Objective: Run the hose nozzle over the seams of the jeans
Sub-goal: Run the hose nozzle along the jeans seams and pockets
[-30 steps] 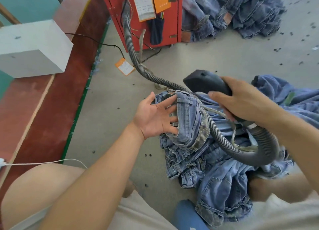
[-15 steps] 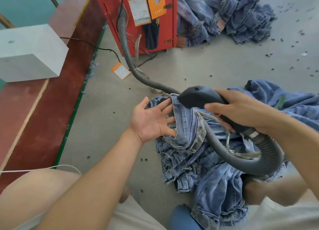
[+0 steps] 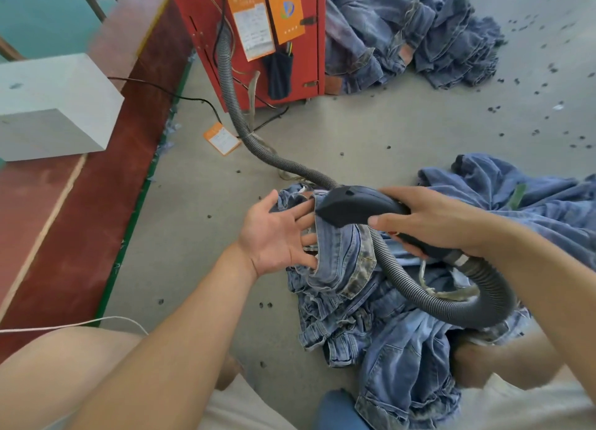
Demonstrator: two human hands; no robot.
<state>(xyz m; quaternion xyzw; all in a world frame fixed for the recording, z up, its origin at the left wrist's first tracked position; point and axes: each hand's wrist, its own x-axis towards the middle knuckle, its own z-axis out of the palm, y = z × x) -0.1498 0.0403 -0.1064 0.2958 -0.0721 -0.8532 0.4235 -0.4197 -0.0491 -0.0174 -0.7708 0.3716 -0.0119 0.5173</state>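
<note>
While right grip (image 3: 429, 220) clasps nozzle (image 3: 351, 207), tip meets jeans (image 3: 342, 262) seam beside spread, unclenched left grip (image 3: 277, 236).

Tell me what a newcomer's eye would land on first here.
First, the black nozzle at the centre, gripped by the right hand and pressed to a fold of jeans that the left hand props up with straight fingers. Next, the grey ribbed hose snaking back to the red cabinet at the top. Another heap of denim lies to the cabinet's right.
</note>
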